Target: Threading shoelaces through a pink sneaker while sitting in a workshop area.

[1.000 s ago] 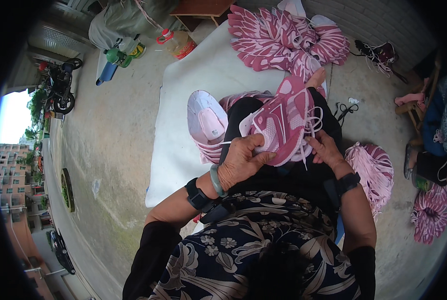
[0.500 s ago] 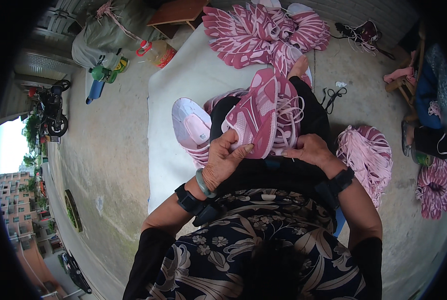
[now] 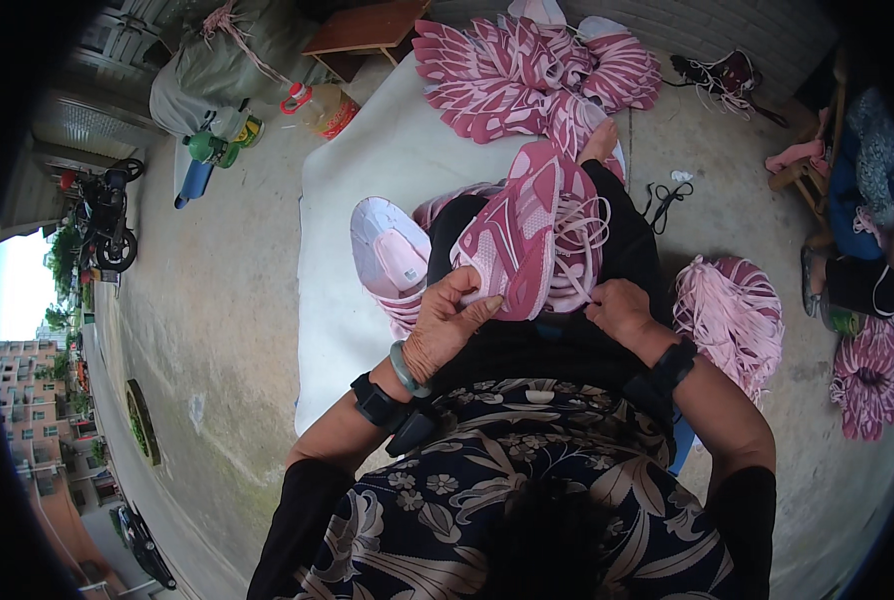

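The pink shoe (image 3: pixel 517 235) lies across the person's lap, just right of the centre of the frame, its toe toward the top. The left hand (image 3: pixel 447 318) pinches the shoe's lower edge between thumb and fingers. The right hand (image 3: pixel 622 310) has thumb and forefinger pressed together at the shoe's lower right, apparently on the pale lace (image 3: pixel 573 272) (the tip itself is too small to make out).

Lacing looks partly done: lace crosses the front of the shoe, but loose loops stand off its right side, so tightening and the lower end seem to be left. Just left of centre sits a nested stack of pink shoes (image 3: pixel 394 304); a large fanned pile (image 3: pixel 497 75) fills the upper middle, and a bundle trailing pink strands (image 3: pixel 722 320) lies right of centre. How many of those are finished, I cannot tell.
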`<state>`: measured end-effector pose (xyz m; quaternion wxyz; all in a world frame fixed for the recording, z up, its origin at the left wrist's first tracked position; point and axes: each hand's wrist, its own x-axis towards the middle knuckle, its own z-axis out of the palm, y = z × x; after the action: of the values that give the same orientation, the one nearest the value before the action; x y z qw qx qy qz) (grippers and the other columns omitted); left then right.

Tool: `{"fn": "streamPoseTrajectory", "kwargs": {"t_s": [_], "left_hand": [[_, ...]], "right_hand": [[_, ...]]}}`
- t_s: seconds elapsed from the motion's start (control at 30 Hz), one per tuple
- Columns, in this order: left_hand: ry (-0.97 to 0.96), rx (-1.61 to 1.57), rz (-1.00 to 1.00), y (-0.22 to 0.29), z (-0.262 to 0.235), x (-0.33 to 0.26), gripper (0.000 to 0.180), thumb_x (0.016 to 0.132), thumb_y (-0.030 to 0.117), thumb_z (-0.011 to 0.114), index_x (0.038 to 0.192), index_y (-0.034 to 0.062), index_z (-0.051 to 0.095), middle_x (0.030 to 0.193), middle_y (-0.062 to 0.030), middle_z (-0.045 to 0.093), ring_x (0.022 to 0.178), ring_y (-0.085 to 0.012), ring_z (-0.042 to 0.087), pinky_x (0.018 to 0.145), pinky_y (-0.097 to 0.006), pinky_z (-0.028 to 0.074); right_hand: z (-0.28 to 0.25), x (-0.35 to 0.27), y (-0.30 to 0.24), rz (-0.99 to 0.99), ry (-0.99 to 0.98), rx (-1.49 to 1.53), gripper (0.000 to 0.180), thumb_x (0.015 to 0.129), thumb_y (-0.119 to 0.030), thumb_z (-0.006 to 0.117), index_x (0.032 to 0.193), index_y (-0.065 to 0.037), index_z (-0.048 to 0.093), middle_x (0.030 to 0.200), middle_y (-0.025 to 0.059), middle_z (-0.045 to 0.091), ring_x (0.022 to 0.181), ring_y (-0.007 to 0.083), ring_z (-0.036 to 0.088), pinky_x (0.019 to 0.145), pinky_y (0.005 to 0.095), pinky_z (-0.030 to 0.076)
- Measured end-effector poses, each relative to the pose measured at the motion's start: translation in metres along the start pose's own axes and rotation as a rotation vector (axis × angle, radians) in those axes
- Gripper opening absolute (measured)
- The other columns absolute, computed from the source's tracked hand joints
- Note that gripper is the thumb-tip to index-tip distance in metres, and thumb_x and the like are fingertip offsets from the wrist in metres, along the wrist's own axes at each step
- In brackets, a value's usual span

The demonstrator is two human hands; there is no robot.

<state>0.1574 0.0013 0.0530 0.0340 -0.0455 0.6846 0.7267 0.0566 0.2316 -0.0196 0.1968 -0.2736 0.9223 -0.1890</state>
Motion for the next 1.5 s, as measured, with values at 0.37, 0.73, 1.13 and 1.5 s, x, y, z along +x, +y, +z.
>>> {"fn": "streamPoseTrajectory", "kwargs": {"t_s": [0.37,0.73,1.13,1.5], "left_hand": [[-0.184,0.29,-0.057,0.002,0.01,0.001,0.019,0.078,0.0,0.059,0.095,0.0008,0.05,0.087,-0.0039,0.055,0.078,-0.0091,0.048,0.075,-0.022,0.039],[-0.586,0.916,0.115,-0.028,0.06,0.043,0.059,0.073,0.005,0.057,0.126,-0.0019,0.033,0.121,-0.025,0.041,0.115,-0.0358,0.04,0.098,-0.039,0.032],[-0.446,0.544,0.38,0.011,0.024,0.079,0.018,0.076,-0.002,0.058,0.094,0.0004,0.058,0.08,-0.0113,0.06,0.072,-0.0219,0.061,0.063,-0.029,0.047],[-0.427,1.003,0.228,-0.043,0.012,0.094,0.047,0.078,0.02,0.057,0.109,-0.011,0.039,0.076,-0.0241,0.057,0.078,-0.0395,0.056,0.069,-0.041,0.045]], "right_hand": [[-0.05,0.036,0.095,0.136,0.327,0.616,0.014,0.08,-0.015,0.058,0.073,-0.003,0.055,0.055,-0.0004,0.047,0.051,0.0073,0.044,0.048,0.023,0.035],[-0.049,-0.011,-0.007,-0.074,0.451,0.408,0.044,0.074,-0.035,0.064,0.098,-0.001,0.049,0.053,0.0076,0.05,0.046,0.0223,0.051,0.046,0.0318,0.041],[-0.025,-0.006,-0.008,-0.058,0.185,-0.099,0.046,0.08,-0.025,0.051,0.111,0.008,0.042,0.064,0.0172,0.059,0.06,0.0308,0.06,0.055,0.038,0.048],[-0.022,0.004,0.02,-0.015,0.132,-0.03,0.045,0.076,-0.016,0.047,0.116,0.006,0.042,0.068,0.019,0.059,0.066,0.035,0.059,0.063,0.0426,0.047]]}}
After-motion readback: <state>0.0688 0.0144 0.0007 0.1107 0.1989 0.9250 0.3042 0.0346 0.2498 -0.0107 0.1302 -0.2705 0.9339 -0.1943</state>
